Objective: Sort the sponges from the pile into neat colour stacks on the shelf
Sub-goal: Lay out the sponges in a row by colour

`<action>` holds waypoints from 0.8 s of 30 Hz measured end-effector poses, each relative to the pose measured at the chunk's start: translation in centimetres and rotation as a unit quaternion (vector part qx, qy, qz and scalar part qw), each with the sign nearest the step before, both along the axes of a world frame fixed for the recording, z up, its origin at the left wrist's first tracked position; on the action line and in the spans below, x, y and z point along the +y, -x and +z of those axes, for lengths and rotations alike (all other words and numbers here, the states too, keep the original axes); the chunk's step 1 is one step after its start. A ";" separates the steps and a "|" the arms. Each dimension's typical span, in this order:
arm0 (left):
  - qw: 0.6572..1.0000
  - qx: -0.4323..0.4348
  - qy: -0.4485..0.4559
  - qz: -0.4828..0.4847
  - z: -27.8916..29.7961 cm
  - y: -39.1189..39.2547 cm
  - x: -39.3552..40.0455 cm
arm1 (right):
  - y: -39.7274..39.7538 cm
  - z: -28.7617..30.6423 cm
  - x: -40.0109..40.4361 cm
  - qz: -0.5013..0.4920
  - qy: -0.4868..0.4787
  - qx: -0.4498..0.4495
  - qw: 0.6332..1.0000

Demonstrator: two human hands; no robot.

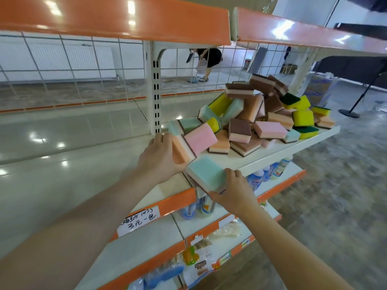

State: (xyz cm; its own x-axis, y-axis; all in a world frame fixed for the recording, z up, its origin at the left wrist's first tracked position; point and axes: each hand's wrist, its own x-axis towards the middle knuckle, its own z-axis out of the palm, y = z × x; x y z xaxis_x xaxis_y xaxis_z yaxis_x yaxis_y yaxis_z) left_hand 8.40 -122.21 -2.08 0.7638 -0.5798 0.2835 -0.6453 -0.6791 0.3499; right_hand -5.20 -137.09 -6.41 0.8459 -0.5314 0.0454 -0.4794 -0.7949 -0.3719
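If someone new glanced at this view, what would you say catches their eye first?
Probably the jumbled pile of sponges in brown, yellow, pink and mint, heaped on the right of the white shelf. Next, the two hands at its front edge: the left hand grips an orange and a pink sponge together, while the right hand holds a mint sponge.

I see my left hand point(161, 158) gripping two sponges point(193, 143) on the shelf point(282, 149); just right and nearer, my right hand point(232, 191) holds another sponge point(206, 174) at the shelf edge; the pile point(261, 114) lies behind, rightward; bottles point(266, 174) stand below.
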 end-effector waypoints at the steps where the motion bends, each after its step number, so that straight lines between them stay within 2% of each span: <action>1: 1.000 -0.002 -0.005 0.001 0.0 0.3 0.4 | 0.2 -0.1 0.3 0.001 -0.002 0.001 1.000; 10: 0.999 -0.005 -0.009 0.033 0.3 2.5 4.2 | 1.4 -0.4 2.5 0.034 -0.009 -0.009 0.999; 18: 0.994 -0.024 -0.010 0.107 -0.1 5.8 8.4 | 2.5 -0.6 4.5 0.093 0.018 -0.006 0.995; 24: 0.986 0.002 -0.036 0.164 0.0 8.6 12.3 | 3.1 -0.6 7.2 0.162 0.014 -0.009 0.987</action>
